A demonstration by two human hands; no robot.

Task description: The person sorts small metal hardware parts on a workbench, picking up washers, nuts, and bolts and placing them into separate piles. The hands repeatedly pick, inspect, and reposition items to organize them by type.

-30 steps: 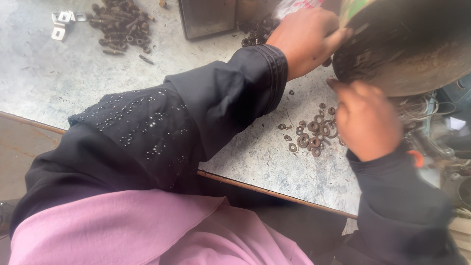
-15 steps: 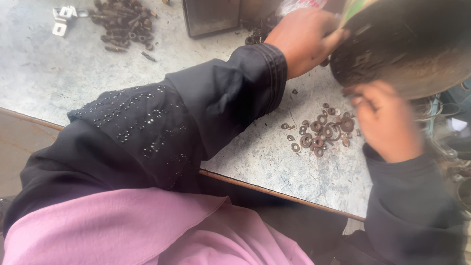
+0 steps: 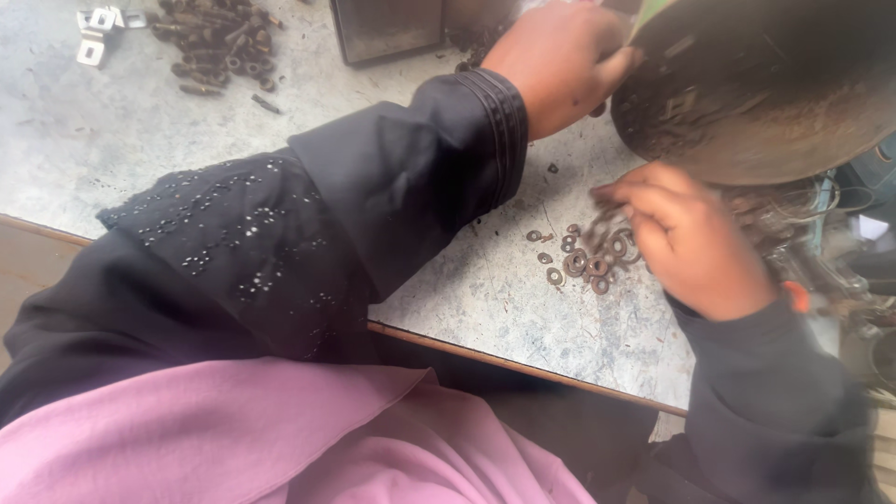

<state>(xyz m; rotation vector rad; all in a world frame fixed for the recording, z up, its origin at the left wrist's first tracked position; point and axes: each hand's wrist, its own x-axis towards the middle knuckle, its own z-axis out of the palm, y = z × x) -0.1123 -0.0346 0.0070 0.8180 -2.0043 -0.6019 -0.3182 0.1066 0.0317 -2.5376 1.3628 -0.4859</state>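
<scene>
My left hand (image 3: 560, 61) grips the rim of a rusty round metal pan (image 3: 775, 93), held tilted above the grey tabletop (image 3: 112, 140) at the upper right. My right hand (image 3: 686, 238) is below the pan, fingers curled down on a small pile of rusty washers (image 3: 583, 261) lying on the table. Whether the fingers pinch a washer is hidden. Both arms wear black sleeves; the left sleeve has small beads.
A heap of rusty bolts (image 3: 219, 42) and two small white metal brackets (image 3: 93, 37) lie at the far left. A dark metal box (image 3: 387, 28) stands at the back. The table's front edge (image 3: 523, 364) runs diagonally. Tangled wires (image 3: 831, 271) sit at the right.
My right hand has slid down and left from under the pan onto the washer pile. The pan stays held up by my left hand.
</scene>
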